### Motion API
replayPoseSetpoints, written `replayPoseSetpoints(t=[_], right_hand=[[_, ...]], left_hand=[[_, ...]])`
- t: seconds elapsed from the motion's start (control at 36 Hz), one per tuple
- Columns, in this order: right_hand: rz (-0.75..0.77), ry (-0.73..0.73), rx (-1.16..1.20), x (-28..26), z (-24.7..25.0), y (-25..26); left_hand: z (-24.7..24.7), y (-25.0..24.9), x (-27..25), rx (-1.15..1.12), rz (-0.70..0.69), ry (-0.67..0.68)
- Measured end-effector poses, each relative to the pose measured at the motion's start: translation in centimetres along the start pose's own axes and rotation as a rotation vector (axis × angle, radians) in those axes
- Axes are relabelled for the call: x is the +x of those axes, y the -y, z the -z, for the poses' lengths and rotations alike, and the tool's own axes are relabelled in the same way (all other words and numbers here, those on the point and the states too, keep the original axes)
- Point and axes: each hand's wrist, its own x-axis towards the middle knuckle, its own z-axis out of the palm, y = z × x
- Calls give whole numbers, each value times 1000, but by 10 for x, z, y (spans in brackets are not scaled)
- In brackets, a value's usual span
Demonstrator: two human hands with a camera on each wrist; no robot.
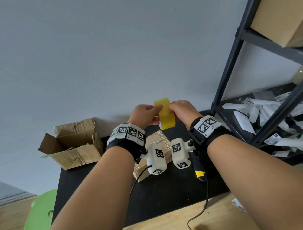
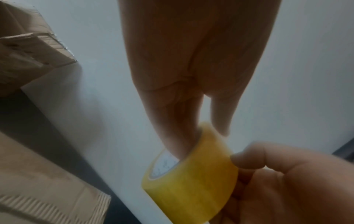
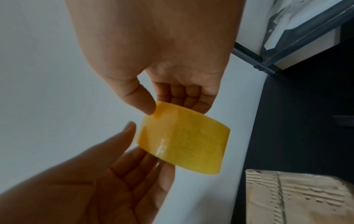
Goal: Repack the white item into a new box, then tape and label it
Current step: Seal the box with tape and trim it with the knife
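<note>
Taping step: the left hand and right hand are both gripping the yellow tape roll above the closed cardboard box mid-worktop, presumably containing the white item; next, finding the tape's end.

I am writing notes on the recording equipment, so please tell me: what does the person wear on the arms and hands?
Both forearms are bare, with no sleeves or gloves. The left hand and right hand each have a black wrist strap carrying a white band of black-and-white square markers. A white boxy camera unit with similar markers hangs under each wrist, and a thin black cable runs down from them.
</note>
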Motion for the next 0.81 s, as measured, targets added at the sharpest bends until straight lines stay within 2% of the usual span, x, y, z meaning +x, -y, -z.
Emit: replayPoseSetpoints(t=[0.11, 0.39, 0.58, 0.69, 0.81], right_hand=[[-37, -9, 69, 6, 2, 1], [-13, 3, -99, 7, -2, 12], [14, 37, -108, 1, 0, 6], [29, 42, -111, -1, 0, 10], [18, -11, -49, -1, 4, 12]], left_hand=[[2, 0, -4, 4, 1, 48], [0, -5, -4, -99, -3, -36], [4, -6, -1, -188, 30, -72], [5, -6, 0, -191, 10, -84], [6, -8, 0, -81, -41, -73]])
